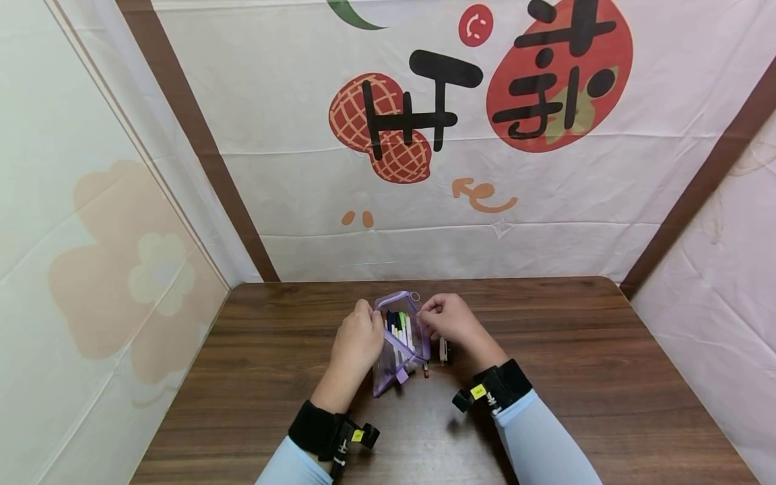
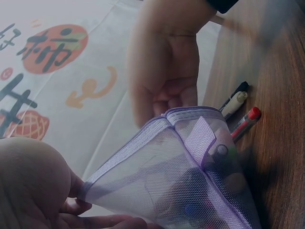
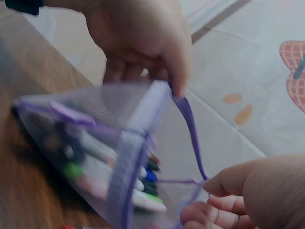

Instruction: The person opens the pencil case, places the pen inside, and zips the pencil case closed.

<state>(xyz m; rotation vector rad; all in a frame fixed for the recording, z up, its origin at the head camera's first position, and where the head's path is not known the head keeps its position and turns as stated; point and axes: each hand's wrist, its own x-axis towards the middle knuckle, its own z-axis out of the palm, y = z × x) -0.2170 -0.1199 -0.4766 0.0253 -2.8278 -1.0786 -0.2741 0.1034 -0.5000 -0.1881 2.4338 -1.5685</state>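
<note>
A purple mesh pencil pouch (image 1: 380, 378) stands on the table with its zipped top spread apart. Several pens (image 1: 401, 329) lie inside it, and their ends show through the opening in the right wrist view. On the pouch's left side, my left hand (image 1: 359, 338) pinches the rim between thumb and fingers. My right hand (image 1: 453, 320) pinches the opposite edge of the opening, near the zipper end, as the right wrist view (image 3: 238, 191) shows. The fingertips of both hands are partly hidden in the head view.
Beside the pouch, under my right hand, lie a red-capped pen (image 2: 247, 123), a pale pen (image 2: 234, 104) and a dark pen (image 2: 242, 88). The brown wooden table (image 1: 254, 404) meets a printed cloth backdrop (image 1: 291, 202) at its far edge.
</note>
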